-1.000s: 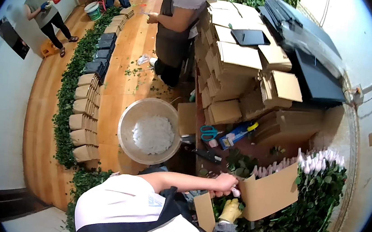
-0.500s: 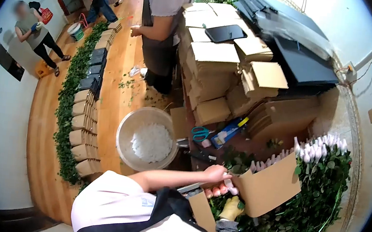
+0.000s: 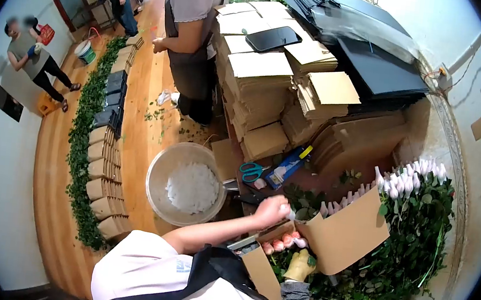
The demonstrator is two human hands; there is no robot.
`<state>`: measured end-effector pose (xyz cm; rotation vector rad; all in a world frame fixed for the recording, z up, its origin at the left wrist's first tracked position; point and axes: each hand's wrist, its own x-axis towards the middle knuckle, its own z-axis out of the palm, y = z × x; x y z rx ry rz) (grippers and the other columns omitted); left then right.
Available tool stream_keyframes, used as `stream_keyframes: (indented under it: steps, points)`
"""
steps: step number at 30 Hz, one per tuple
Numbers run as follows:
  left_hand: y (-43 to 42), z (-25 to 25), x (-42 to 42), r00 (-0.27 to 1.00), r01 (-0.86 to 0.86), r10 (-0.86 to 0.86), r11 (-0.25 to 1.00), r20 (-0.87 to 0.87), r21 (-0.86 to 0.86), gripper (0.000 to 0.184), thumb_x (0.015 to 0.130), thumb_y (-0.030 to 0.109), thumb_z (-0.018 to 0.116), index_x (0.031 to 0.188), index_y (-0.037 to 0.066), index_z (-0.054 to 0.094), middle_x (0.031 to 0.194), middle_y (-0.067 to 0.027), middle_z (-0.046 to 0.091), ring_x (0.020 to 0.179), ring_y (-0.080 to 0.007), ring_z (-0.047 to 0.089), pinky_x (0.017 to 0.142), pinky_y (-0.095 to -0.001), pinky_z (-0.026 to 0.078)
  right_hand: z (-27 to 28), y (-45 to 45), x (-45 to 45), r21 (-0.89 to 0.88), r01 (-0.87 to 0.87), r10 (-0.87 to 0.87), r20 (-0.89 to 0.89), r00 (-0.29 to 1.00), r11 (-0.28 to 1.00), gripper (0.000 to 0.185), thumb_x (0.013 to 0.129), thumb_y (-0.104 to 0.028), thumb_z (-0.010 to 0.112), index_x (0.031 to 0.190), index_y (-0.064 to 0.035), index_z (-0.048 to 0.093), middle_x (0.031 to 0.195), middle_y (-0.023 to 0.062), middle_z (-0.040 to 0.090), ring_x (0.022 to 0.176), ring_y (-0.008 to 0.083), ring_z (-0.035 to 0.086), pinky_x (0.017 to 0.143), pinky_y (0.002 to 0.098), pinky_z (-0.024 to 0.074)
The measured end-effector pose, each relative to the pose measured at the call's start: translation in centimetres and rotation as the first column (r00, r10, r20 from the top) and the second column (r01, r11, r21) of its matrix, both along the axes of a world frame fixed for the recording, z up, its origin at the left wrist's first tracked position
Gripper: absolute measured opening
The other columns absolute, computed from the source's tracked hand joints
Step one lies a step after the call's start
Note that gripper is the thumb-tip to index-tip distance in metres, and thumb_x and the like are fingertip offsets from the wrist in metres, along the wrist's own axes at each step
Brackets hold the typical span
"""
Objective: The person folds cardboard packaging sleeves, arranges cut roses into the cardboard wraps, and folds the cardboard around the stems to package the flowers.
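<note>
My left hand [image 3: 272, 209] is bare and pinches a small white sleeve [image 3: 288, 212], likely foam netting, above an open cardboard wrap. Below it is a row of pink rose heads [image 3: 281, 243]; the one at the right end has a pale cover [image 3: 300, 242]. My right hand [image 3: 301, 266], in a yellow glove, is closed just under these heads, with green leaf showing at its fingers. It appears to grip a rose stem, mostly hidden. A curved cardboard sheet [image 3: 352, 235] stands right of the glove, beside roses with pale covered heads [image 3: 407, 179].
A round tub [image 3: 154, 191] of white pieces stands left of the table. Teal scissors [image 3: 251, 171], a blue box [image 3: 286, 168] and cardboard stacks [image 3: 258, 93] lie beyond my hands. One person [image 3: 190, 45] stands close by; two others are farther left.
My left hand has moved up and left, away from the rose heads, with the white sleeve in it. My gloved right hand stays nearly in place. The whole view has shifted slightly.
</note>
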<state>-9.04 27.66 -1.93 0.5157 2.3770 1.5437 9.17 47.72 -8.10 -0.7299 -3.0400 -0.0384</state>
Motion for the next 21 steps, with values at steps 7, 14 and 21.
stream_keyframes:
  steps: [7, 14, 21]
  points:
    - [0.3, 1.8, 1.2, 0.903, 0.371, -0.365, 0.929, 0.225, 0.018, 0.031, 0.079, 0.033, 0.068, 0.098, 0.009, 0.069, 0.084, -0.0158, 0.071, 0.081, -0.0367, 0.069, 0.071, -0.0456, 0.055, 4.7, -2.0, -0.9, 0.013, -0.063, 0.063, 0.05, 0.997, 0.998, 0.016, 0.073, -0.02, 0.067, 0.073, -0.0047, 0.067, 0.069, 0.0193, 0.067, 0.065, 0.0364, 0.065, 0.064, 0.0491, 0.0521]
    - [3.2, -3.6, 3.0, 0.638, 0.514, -0.491, 0.845, 0.593, 0.147, 0.03, 0.097, 0.04, 0.053, 0.105, 0.012, 0.061, 0.07, -0.002, 0.061, 0.049, -0.0218, 0.055, 0.042, -0.0444, 0.041, 4.8, -2.1, -0.6, 0.001, -0.127, 0.127, -0.068, 0.99, 0.992, 0.018, 0.075, -0.02, 0.072, 0.072, -0.0043, 0.064, 0.067, 0.0193, 0.064, 0.064, 0.0387, 0.064, 0.063, 0.0505, 0.0506]
    - [2.9, 0.7, 3.3, 0.834, 0.534, -0.501, 0.838, 0.23, -0.109, 0.027, 0.097, 0.032, 0.05, 0.085, 0.014, 0.066, 0.057, -0.0005, 0.053, 0.042, -0.0191, 0.053, 0.037, -0.041, 0.042, 4.2, -2.0, -0.7, -0.023, -0.12, 0.118, -0.069, 0.991, 0.993, 0.015, 0.076, -0.017, 0.071, 0.073, -0.0045, 0.064, 0.068, 0.0188, 0.065, 0.067, 0.0388, 0.064, 0.063, 0.0503, 0.0505]
